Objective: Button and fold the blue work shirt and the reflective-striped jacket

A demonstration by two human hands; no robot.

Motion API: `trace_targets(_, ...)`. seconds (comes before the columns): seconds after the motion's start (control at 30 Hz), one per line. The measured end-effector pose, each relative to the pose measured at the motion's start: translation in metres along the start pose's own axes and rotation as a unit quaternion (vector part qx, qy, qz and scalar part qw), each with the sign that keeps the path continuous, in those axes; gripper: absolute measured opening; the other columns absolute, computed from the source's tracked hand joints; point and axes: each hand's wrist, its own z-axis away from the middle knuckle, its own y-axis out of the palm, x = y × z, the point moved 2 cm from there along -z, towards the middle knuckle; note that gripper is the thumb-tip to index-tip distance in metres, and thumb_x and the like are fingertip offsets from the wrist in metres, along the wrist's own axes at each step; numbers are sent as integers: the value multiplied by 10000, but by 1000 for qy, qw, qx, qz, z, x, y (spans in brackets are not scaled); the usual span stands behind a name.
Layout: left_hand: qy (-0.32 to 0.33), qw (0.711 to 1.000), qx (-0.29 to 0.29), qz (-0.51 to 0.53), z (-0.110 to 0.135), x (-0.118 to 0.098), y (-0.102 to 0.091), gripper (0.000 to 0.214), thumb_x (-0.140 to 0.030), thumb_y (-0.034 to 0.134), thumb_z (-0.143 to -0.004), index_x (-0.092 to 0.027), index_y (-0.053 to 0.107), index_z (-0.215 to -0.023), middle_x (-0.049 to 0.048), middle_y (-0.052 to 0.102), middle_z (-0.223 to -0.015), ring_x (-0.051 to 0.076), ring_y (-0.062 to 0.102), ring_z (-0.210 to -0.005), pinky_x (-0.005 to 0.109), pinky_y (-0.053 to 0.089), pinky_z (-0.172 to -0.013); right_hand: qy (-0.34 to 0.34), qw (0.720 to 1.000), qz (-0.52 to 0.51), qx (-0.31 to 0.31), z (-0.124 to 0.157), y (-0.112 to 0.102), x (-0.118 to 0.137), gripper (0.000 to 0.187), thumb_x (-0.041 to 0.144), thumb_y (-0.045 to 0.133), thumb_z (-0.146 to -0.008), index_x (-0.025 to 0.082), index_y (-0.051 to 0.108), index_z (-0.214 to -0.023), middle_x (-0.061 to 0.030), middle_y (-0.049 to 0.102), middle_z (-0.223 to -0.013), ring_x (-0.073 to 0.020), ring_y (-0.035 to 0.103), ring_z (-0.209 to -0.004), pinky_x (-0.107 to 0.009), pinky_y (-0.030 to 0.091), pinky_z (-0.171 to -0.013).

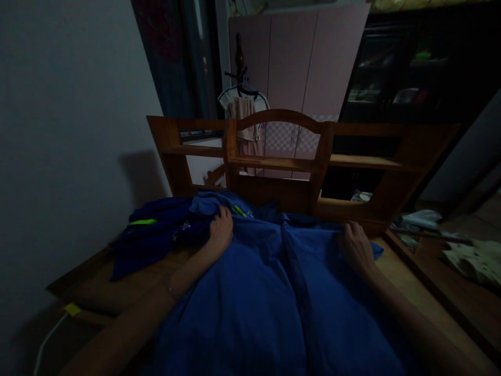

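The blue garment (pixel 250 277) spreads across the lower center of the frame, its top edge pinched in the curled fingers of the left hand (pixel 222 228) at center and the right hand (pixel 357 246) right of center. A dark-blue garment (pixel 156 232) lies crumpled just beside it at left, while a wooden shelf unit (pixel 274 165) stands directly beyond, partly blocking hanging clothes (pixel 244 107) and a pink wardrobe (pixel 293 62) at upper center. Pale cloth (pixel 475 259) lies at the right edge.
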Motion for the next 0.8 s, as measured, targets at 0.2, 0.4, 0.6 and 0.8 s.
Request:
trace_targets(0.2, 288, 937, 76, 183, 49, -83, -24, 245, -199, 361, -901, -180, 575, -1018, 94, 595, -1049, 190, 592, -894, 291, 470, -776, -74, 933, -315, 156, 35, -36, 90, 255, 405, 412, -899, 196, 558, -905, -47, 617, -836, -178, 584, -760, -274, 441, -672)
trace_targets(0.4, 317, 882, 202, 284, 56, -110, 14, 172, -205, 499, -820, -171, 625, -933, 70, 646, -913, 185, 608, -838, 267, 455, -734, -20, 918, -287, 273, 62, -14, 123, 320, 477, 606, -744, 178, 590, -857, -41, 629, -775, -176, 573, -685, -251, 371, -588)
trace_targets(0.6, 347, 769, 285, 454, 35, -95, 39, 344, -377, 668, -741, -146, 625, -992, 44, 640, -919, 142, 586, -786, 204, 417, -648, 12, 884, -357, 303, 49, 18, 109, 152, 310, 565, -771, 159, 579, -762, -3, 581, -687, -130, 521, -629, -223, 330, -556)
trace_targets(0.8, 372, 738, 304, 474, 43, -90, 32, 300, -418, 689, -721, -176, 662, -897, 12, 641, -859, 129, 551, -825, 201, 373, -708, 46, 750, -534, 386, 40, 33, 89, 301, 371, 692, -705, 169, 514, -840, 46, 507, -683, -94, 472, -617, -193, 353, -549)
